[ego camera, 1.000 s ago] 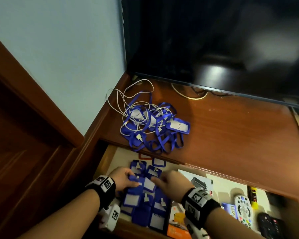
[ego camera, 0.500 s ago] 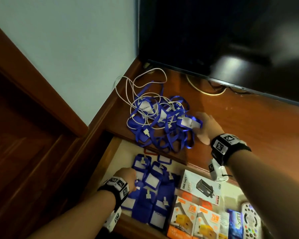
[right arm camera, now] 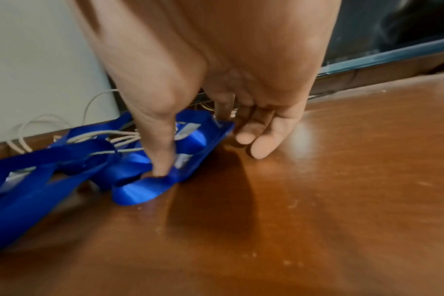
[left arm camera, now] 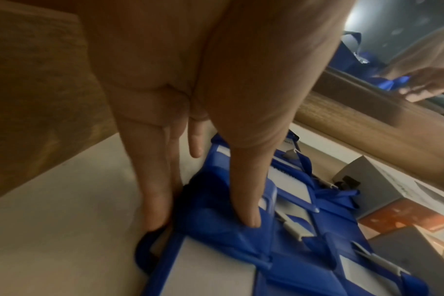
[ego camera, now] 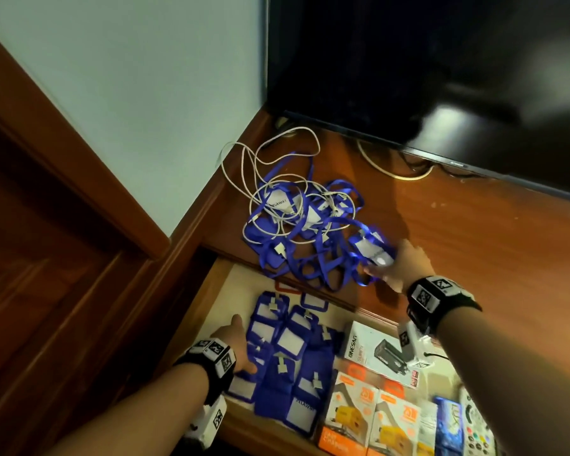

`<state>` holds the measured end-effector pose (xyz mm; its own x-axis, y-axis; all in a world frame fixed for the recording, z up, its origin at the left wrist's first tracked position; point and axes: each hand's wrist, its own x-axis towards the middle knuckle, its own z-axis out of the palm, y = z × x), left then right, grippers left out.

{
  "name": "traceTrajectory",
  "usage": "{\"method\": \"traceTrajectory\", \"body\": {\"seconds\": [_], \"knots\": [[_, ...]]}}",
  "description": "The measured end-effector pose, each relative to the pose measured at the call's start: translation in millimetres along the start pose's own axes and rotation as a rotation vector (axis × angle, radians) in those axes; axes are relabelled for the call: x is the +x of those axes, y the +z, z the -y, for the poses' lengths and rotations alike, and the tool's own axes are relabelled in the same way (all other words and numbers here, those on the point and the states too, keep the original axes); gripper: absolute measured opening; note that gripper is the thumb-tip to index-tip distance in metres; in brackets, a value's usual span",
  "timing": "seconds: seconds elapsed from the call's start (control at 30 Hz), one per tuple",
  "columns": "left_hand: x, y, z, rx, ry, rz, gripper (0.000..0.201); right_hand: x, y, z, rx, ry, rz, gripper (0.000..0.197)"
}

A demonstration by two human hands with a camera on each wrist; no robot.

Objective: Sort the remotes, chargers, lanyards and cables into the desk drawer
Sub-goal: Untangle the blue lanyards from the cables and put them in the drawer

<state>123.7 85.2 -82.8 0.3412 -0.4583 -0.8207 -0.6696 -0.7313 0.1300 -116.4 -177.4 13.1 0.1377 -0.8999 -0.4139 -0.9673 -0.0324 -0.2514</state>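
Head view: right hand (ego camera: 396, 264) seemingly pinches tangled lanyards (ego camera: 305, 225); left hand (ego camera: 236, 343) flat.

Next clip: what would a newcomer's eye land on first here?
The tangle of blue lanyards laced with a white cable on the desk top, by the wall corner, where the right hand touches its near edge. Below, the left hand rests on flat blue badge holders in the open drawer.
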Motion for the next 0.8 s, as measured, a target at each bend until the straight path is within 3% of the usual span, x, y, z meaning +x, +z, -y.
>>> {"method": "traceTrajectory", "body": {"seconds": [0.13, 0.2, 0.33, 0.4, 0.47, 0.57, 0.67, 0.7, 0.8], "knots": [[-2, -10, 3, 0.033, 0.013, 0.035, 0.093, -14, -5, -13, 0.212, -0.062, 0.028, 0.027], [-1, -8, 7, 0.028, 0.038, 0.067, 0.086, -24, -14, -17, 0.365, -0.057, 0.02, 0.009], [-8, -5, 7, 0.039, 0.072, 0.06, 0.09, -54, -50, -13, 0.556, -0.091, -0.081, 0.012], [-18, -14, 0, 0.064, 0.068, 0.002, 0.099, -72, -72, -7, 0.678, -0.122, -0.105, 0.012], [-38, -37, -16, 0.114, 0.111, -0.083, 0.09, -90, -94, -2, 0.759, -0.147, -0.14, 0.012], [-84, -85, -57, 0.136, 0.321, -0.264, 0.05, -113, -121, 4, 0.835, -0.183, -0.204, 0.013], [-145, -135, -110, -0.14, 0.597, -0.384, 0.039, -136, -143, 12, 0.973, -0.22, -0.22, 0.017], [-163, -149, -127, -0.289, 0.697, -0.373, 0.044, -144, -150, 16, 1.026, -0.236, -0.217, 0.021], [-200, -182, -170, -0.503, 0.976, -0.303, 0.09, -166, -165, 25, 1.201, -0.316, -0.181, 0.034]]}}
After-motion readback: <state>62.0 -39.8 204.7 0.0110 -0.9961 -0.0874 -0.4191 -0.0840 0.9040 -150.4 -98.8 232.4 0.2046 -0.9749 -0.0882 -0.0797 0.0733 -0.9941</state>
